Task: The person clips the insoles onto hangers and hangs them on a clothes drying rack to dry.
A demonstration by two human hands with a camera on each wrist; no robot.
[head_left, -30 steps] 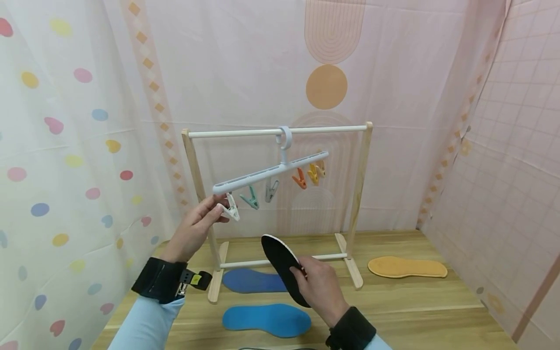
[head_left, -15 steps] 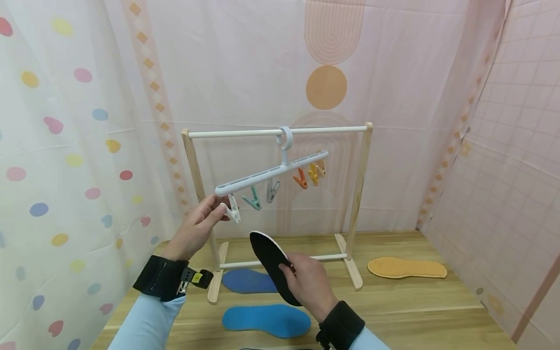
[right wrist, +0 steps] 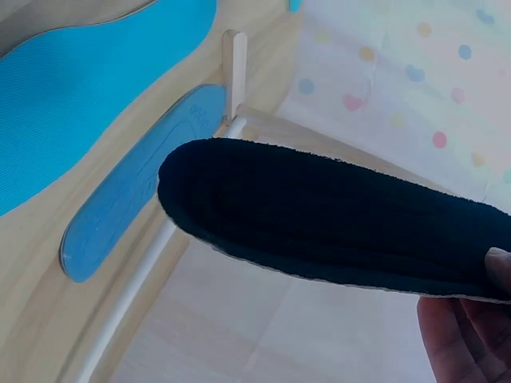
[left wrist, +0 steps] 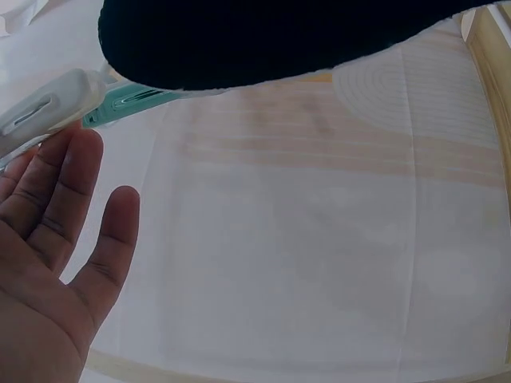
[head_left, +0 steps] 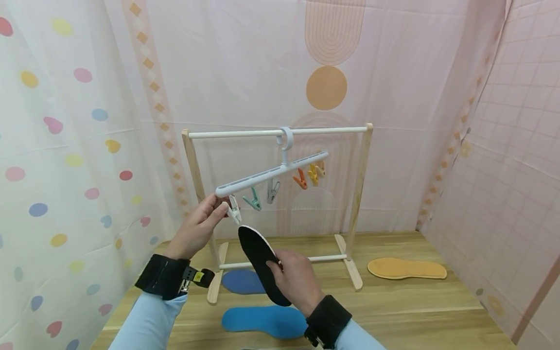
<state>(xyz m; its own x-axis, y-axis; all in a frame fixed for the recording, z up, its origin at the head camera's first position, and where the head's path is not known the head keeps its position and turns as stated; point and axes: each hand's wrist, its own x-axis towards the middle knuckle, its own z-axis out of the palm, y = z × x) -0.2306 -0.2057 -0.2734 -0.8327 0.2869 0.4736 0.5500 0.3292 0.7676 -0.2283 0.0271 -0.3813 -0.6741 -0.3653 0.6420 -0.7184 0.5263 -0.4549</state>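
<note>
My left hand (head_left: 192, 226) pinches a white clothespin (head_left: 234, 210) that hangs from the low left end of a pale blue clip hanger (head_left: 262, 175). The hanger tilts on the rack's top rail. In my right hand (head_left: 299, 278) I grip a black insole (head_left: 260, 262) with a white edge; its upper tip is just below the white clothespin, and whether they touch I cannot tell. The right wrist view shows my thumb on top of the black insole (right wrist: 335, 223). A green clothespin (head_left: 253, 200) hangs beside the white one, then a grey clothespin (head_left: 273, 191).
Orange (head_left: 300, 180) and yellow clothespins (head_left: 312, 174) hang at the hanger's right. The wooden rack (head_left: 361, 204) stands on the table. A bright blue insole (head_left: 262, 321), a darker blue insole (head_left: 242, 282) and a tan insole (head_left: 407, 269) lie on the wood.
My right hand has moved left and slightly up with the black insole, bringing its tip close to the white clothespin. My left hand has kept its pinch, with the clothespin shifting slightly.
</note>
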